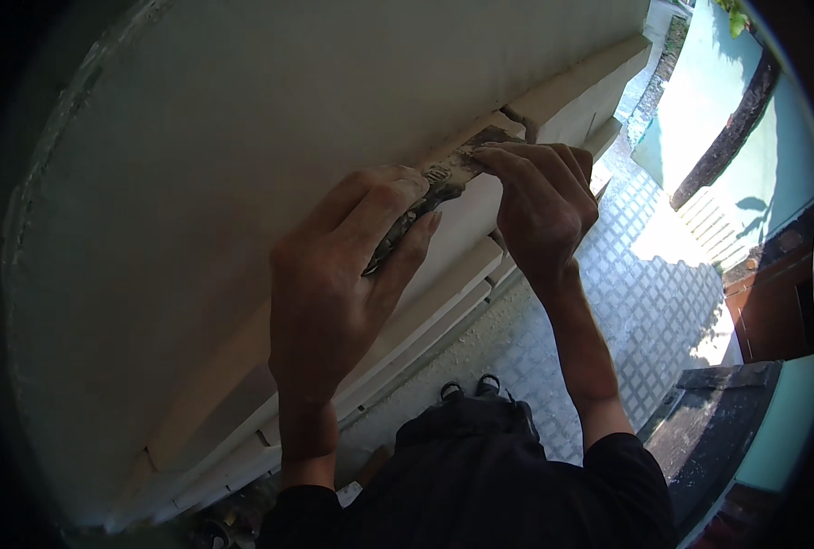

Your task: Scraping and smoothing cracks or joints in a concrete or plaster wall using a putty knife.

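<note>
My left hand [338, 256] is closed, thumb below and fingers above, around a dark, ridged, rough-looking piece [396, 240] at the wall's ledge. Whether that piece is loose or part of the ledge, I cannot tell. To its right, my right hand [546, 197] has its fingers curled down, with the fingertips pressed at a broken, brownish stretch of ledge [462, 166]; anything between them is hidden. A dark crack [519, 121] runs across the pale ledge [576, 87] just beyond my right fingers.
A large pale wall [196, 156] fills the left side, with stepped mouldings [462, 288] below the ledge. Patterned paving [631, 302] lies to the right, partly sunlit. Farther right are a brown wooden piece of furniture [773, 316] and a dark log-like post [732, 137].
</note>
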### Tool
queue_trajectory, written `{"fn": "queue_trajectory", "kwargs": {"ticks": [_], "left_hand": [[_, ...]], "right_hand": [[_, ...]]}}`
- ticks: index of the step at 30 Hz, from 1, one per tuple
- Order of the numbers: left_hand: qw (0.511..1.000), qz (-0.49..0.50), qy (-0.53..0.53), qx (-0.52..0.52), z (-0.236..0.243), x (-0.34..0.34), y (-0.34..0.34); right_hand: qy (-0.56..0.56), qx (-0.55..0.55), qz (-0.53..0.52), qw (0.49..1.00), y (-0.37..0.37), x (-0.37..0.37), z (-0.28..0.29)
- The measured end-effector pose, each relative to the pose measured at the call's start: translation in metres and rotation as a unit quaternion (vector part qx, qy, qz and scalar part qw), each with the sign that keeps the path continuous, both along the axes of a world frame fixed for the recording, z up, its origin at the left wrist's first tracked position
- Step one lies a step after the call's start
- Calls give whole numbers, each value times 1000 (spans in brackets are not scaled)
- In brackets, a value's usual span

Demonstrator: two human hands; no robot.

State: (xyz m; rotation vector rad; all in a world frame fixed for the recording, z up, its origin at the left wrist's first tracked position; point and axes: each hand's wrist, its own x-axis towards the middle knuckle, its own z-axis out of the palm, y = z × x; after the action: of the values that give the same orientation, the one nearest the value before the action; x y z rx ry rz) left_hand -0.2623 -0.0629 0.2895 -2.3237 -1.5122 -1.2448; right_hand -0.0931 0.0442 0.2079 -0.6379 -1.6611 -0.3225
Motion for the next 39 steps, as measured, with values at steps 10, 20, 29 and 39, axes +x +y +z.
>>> {"fn": "queue_trajectory", "kwargs": {"ticks": [10, 20, 29, 39], "left_hand": [[1000, -19, 11, 5, -7, 3, 3], [1000, -20, 4, 12, -9, 1, 2], [1000, -14, 5, 6, -7, 6, 6], [1000, -16, 3, 18, -8, 3, 0]], "right_hand": [[23, 25, -2, 999, 8, -2, -4], [15, 23, -8, 1000, 3, -2, -4], [26, 24, 3, 999, 10, 0, -8], [40, 23, 8, 999, 4, -2, -7]]}}
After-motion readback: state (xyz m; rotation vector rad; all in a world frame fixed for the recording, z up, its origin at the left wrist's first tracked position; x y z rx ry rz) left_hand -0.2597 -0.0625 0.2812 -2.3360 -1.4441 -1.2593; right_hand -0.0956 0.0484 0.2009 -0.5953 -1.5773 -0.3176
